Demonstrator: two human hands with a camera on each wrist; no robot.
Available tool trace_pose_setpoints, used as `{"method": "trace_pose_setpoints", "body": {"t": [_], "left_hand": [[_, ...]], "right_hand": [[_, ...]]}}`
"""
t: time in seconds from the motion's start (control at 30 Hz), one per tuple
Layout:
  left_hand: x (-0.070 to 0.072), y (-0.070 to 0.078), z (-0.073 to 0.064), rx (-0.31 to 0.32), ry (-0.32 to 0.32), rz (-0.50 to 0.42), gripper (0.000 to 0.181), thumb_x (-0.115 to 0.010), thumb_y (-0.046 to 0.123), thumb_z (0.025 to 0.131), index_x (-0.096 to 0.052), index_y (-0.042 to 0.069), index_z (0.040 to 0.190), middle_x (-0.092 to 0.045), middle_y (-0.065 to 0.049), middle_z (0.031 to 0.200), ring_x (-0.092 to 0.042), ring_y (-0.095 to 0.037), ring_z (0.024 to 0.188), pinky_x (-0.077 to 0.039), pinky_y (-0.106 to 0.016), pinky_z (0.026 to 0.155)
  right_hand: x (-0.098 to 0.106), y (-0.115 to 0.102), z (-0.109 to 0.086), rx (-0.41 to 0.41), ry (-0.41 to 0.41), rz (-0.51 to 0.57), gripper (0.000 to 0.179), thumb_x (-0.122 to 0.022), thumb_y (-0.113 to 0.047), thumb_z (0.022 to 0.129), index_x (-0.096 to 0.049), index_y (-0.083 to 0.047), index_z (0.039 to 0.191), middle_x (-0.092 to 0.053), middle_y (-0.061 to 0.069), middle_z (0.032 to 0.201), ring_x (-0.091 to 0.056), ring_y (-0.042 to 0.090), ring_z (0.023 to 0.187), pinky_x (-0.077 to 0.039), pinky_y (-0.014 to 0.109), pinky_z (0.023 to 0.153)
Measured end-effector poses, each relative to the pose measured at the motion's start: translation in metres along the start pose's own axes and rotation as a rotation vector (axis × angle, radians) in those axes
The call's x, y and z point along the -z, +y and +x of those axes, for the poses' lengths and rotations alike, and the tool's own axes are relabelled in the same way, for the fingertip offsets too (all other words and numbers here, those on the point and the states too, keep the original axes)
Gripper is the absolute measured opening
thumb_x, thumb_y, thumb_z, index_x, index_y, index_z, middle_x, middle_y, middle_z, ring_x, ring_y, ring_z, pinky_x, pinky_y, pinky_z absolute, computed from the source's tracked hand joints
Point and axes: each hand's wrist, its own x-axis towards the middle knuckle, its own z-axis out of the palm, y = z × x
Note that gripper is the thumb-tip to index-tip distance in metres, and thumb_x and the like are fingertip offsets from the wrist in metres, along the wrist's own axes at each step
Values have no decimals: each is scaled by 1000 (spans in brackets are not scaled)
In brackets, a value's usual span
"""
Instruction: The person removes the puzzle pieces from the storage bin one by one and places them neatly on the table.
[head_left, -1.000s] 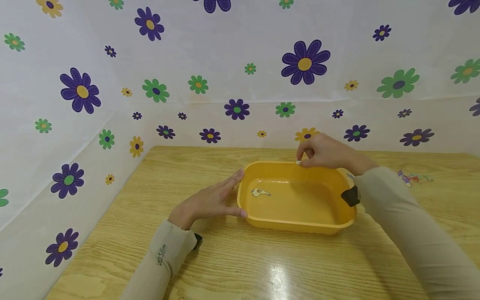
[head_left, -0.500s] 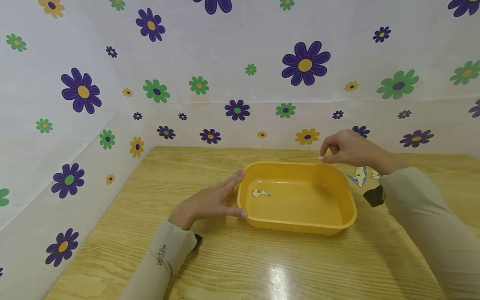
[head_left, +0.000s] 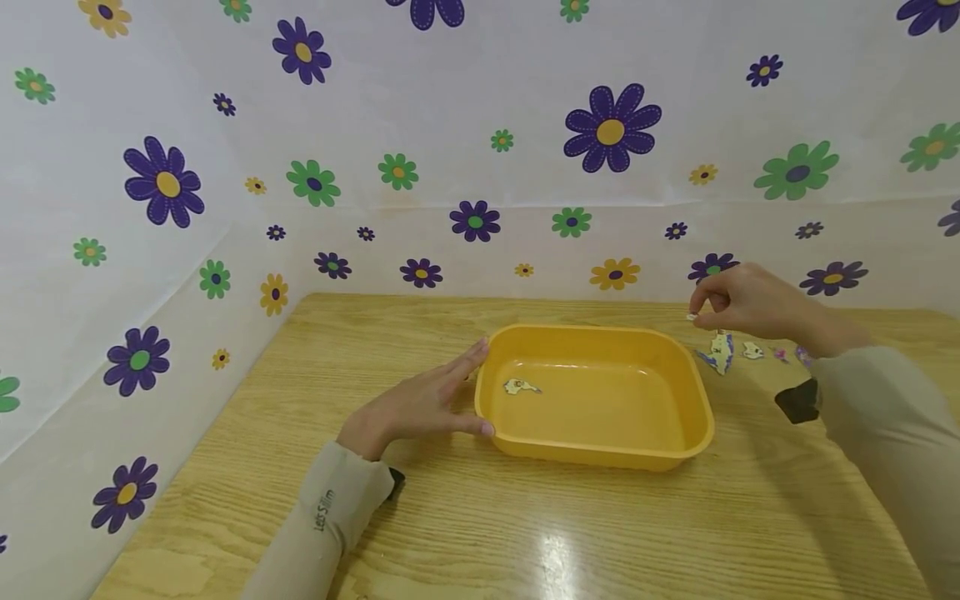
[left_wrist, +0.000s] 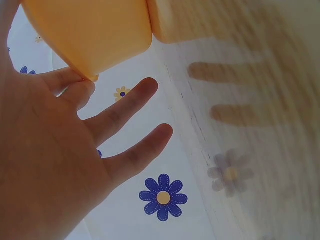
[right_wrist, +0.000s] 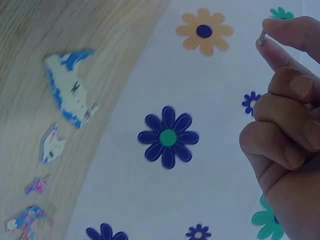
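Observation:
A yellow plastic basin (head_left: 600, 454) stands on the table, with a small pale paint flake (head_left: 521, 386) lying at the left of its floor. My left hand (head_left: 420, 407) rests against the basin's left end, thumb at the near corner and fingertips at the far one. In the left wrist view two straight fingers (left_wrist: 145, 147) extend past the basin without touching it. Beyond the basin's far right corner, my right hand (head_left: 761, 304) is raised above the table. Its thumb and forefinger pinch a tiny whitish flake (right_wrist: 261, 38), seen nearly edge-on in the right wrist view.
Right of the basin lie a larger white-and-blue flake (head_left: 720, 352), a smaller white one (head_left: 753, 350) and a little pink one (head_left: 781, 356). A purplish piece (head_left: 804, 356) is partly behind the right sleeve. A flower-printed sheet (head_left: 427, 167) hangs behind the wooden table (head_left: 465, 533).
My right hand has moved right, from over the basin's far rim to beyond its far right corner, still pinching the tiny flake. Flakes on the table have come into view. My left hand stays put.

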Motion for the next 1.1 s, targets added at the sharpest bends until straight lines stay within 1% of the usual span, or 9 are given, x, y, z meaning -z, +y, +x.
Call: {"method": "trace_pose_setpoints", "body": {"t": [0.07, 0.2, 0.33, 0.47, 0.6, 0.7, 0.77, 1.0, 1.1], "left_hand": [[0, 1, 0, -2, -1, -3, 114, -71, 67, 84, -4, 22, 164, 0, 3, 170, -11, -19, 154, -19, -48, 121], [1, 2, -1, -13, 0, -4, 114, -71, 67, 84, -4, 21, 164, 0, 2, 170, -11, -20, 154, -19, -49, 122], [0, 1, 0, -22, 5, 2, 114, -72, 66, 84, -4, 20, 164, -1, 2, 170, -12, -20, 154, -19, -48, 122], [-1, -1, 1, -22, 7, 1, 114, -72, 66, 84, -4, 21, 164, 1, 5, 169, -12, -19, 153, -19, -47, 122], [-2, -1, 1, -22, 5, -5, 115, -71, 67, 84, -4, 22, 164, 3, 8, 168, -12, -19, 153, -19, -47, 122], [-2, -1, 1, -22, 2, -12, 115, -72, 66, 84, -4, 22, 164, 3, 9, 168, -13, -20, 153, -20, -48, 121], [-2, -2, 1, -21, 3, -12, 115, -72, 66, 84, -4, 22, 164, 3, 9, 168, -12, -19, 153, -20, -47, 121], [-1, -2, 2, -25, 11, -7, 114, -72, 65, 84, -3, 21, 164, 1, 2, 170, -11, -18, 153, -19, -46, 122], [0, -1, 1, -23, 14, -5, 114, -72, 64, 85, -4, 20, 164, 0, 2, 170, -11, -18, 154, -18, -46, 122]], "right_hand": [[1, 6, -5, 2, 13, 2, 4, -75, -4, 86, -72, -2, 88, -41, -4, 62, -36, 9, 55, -33, 24, 52], [4, 16, -15, -27, 19, 5, 4, -75, -3, 86, -72, -1, 88, -41, -3, 62, -34, 8, 53, -33, 25, 52], [8, 25, -23, -77, 7, -20, 6, -74, -3, 88, -72, 1, 92, -42, -2, 62, -35, 8, 53, -34, 26, 54], [11, 34, -32, -119, -10, -43, 9, -73, -4, 90, -71, 4, 93, -42, -1, 63, -35, 8, 53, -33, 27, 54], [11, 44, -41, -142, 6, -85, 9, -73, -5, 89, -72, 3, 92, -42, -2, 64, -35, 8, 54, -31, 27, 55], [11, 54, -48, -144, 30, -132, 10, -74, -6, 87, -72, 3, 91, -43, -3, 66, -34, 8, 55, -31, 28, 56], [11, 60, -52, -157, 32, -147, 12, -74, -7, 87, -72, 4, 91, -43, -3, 65, -34, 8, 55, -31, 28, 55], [16, 81, -63, -186, 39, -221, 14, -72, -6, 88, -71, 7, 91, -49, 0, 69, -38, 16, 63, -36, 32, 56], [17, 89, -67, -198, 57, -241, 15, -71, -7, 87, -71, 8, 90, -49, -1, 68, -39, 15, 61, -36, 30, 54]]}}
